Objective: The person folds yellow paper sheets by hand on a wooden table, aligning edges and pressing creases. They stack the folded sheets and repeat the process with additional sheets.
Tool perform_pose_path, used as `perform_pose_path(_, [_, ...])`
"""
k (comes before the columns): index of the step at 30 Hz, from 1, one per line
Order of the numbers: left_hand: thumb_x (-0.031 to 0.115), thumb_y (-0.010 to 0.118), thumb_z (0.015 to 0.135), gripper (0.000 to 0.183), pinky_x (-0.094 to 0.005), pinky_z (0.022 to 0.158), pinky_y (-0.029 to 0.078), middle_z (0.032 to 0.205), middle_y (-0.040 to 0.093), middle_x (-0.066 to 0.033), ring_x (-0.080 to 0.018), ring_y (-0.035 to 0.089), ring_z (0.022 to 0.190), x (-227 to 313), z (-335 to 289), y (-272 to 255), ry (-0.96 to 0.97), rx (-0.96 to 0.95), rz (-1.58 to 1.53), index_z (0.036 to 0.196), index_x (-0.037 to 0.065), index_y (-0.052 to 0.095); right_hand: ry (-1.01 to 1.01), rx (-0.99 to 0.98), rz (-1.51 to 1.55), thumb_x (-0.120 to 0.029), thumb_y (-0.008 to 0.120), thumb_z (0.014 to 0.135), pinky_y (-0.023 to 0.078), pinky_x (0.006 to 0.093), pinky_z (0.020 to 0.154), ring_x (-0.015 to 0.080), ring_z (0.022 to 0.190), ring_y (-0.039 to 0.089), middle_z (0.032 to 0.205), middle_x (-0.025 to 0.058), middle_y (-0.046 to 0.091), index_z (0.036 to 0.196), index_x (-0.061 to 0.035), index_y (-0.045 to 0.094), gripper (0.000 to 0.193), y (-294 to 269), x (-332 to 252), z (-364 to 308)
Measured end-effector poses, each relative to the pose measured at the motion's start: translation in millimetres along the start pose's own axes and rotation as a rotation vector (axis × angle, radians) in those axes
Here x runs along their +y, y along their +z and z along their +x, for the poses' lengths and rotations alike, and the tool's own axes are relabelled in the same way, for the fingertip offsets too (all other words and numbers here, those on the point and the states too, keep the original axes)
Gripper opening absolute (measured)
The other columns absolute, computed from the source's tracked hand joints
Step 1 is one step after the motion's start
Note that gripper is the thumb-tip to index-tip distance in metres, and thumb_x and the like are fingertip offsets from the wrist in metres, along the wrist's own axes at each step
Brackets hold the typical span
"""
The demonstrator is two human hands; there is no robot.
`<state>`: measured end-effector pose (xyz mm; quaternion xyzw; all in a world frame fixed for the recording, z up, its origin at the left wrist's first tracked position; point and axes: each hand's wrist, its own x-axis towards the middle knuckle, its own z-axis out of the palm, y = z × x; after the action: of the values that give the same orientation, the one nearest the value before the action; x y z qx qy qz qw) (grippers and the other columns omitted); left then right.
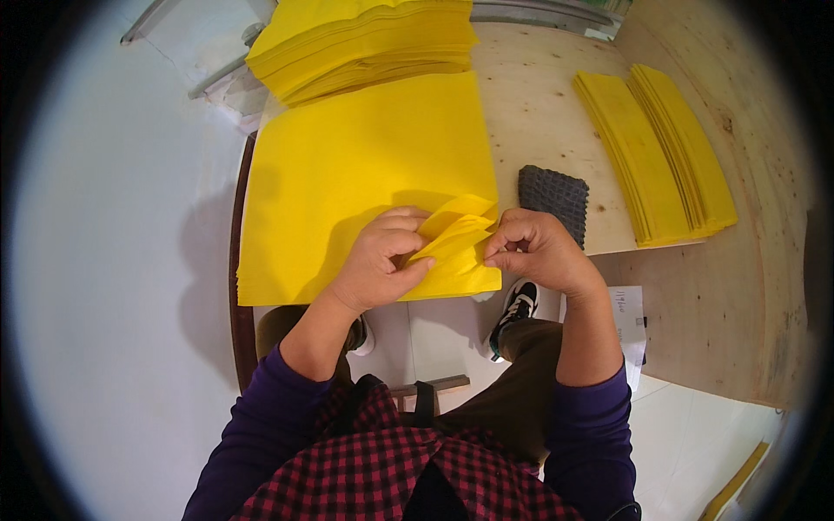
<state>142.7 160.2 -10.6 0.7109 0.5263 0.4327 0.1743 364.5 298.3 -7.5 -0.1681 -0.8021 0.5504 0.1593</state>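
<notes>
A flat stack of yellow cloth-like sheets (347, 165) lies in front of me on the wooden table. At its near right corner the top sheet is bunched into raised folds (460, 239). My left hand (382, 260) grips these folds from the left, thumb and fingers curled on the yellow material. From the right, my right hand (543, 250) pinches the sheet's edge between thumb and forefinger, its other fingers curled in. How many layers each hand holds is hidden. A folded dark grey waffle-textured cloth (554, 201) rests just beyond my right hand.
Behind the flat stack rises a thicker pile of yellow sheets (365, 52). Two narrow folded yellow bundles (656, 161) lie side by side at the right, near an upright wooden panel (738, 286). A white paper (627, 326) hangs below the table's edge.
</notes>
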Motion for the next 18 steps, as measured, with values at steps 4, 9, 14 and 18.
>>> perform_pose_path(4, [0.003, 0.07, 0.073, 0.014, -0.0429, 0.091, 0.045, 0.073, 0.051, -0.0143, -0.0376, 0.058, 0.093, 1.1, -0.2, 0.9, -0.056, -0.021, -0.055, 0.07, -0.003, 0.058, 0.022, 0.009, 0.084, 0.0, 0.075, 0.079, 0.043, 0.0231, 0.065, 0.0089, 0.074, 0.053, 0.077, -0.0004, 0.054, 0.081, -0.0012, 0.066, 0.009, 1.4, -0.3, 1.1])
perform_pose_path(9, [0.005, 0.073, 0.069, 0.015, -0.0425, 0.082, 0.048, 0.081, 0.06, -0.0176, -0.0397, 0.06, 0.092, -0.2, 2.2, 2.0, 0.032, 0.005, -0.022, 0.077, -0.002, 0.062, 0.046, 0.017, 0.183, 0.002, 0.072, 0.082, 0.043, 0.0219, 0.066, 0.0077, 0.075, 0.052, 0.083, 0.0003, 0.054, 0.083, 0.0009, 0.061, 0.011, 3.1, -3.1, 2.3])
perform_pose_path(14, [0.012, 0.08, 0.064, 0.03, -0.0427, 0.088, 0.047, 0.093, 0.067, -0.0159, -0.0368, 0.061, 0.099, 1.4, 1.3, 2.1, 0.096, 0.021, -0.031, 0.088, 0.001, 0.068, 0.043, 0.04, 0.214, 0.001, 0.07, 0.083, 0.043, 0.0235, 0.062, 0.0079, 0.069, 0.05, 0.076, -0.0002, 0.054, 0.082, 0.0006, 0.06, 0.01, 6.9, -6.9, 5.9])
perform_pose_path(18, [0.016, 0.083, 0.061, 0.041, -0.0434, 0.094, 0.045, 0.103, 0.067, -0.0143, -0.0341, 0.059, 0.107, 0.0, -1.5, 2.6, 0.112, 0.018, 0.019, 0.098, 0.005, 0.07, 0.05, 0.075, 0.225, 0.002, 0.068, 0.083, 0.043, 0.0224, 0.062, 0.0072, 0.07, 0.051, 0.078, -0.0004, 0.054, 0.082, 0.0009, 0.06, 0.009, 9.3, -9.5, 6.7])
